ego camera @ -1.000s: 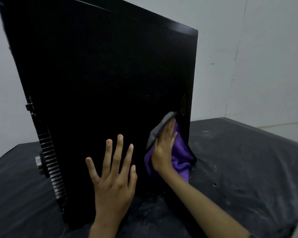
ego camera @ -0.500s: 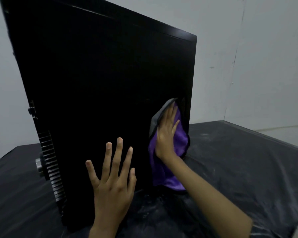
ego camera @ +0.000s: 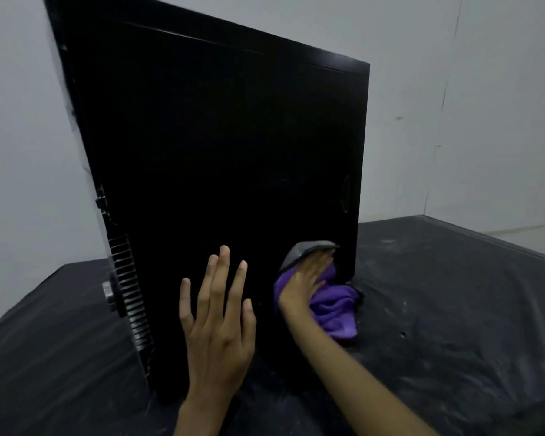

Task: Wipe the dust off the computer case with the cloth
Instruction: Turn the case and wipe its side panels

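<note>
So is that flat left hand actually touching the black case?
Touching. The head view shows the left hand with straight fingers laid flat against the computer case side panel, no gap visible.

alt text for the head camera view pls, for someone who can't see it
A person's right hand presses a purple and grey cloth flat against the lower right corner of an upright black computer case. The left hand lies open on the same side panel, fingers spread. The case stands on a dusty black table cover before a pale wall.
</note>
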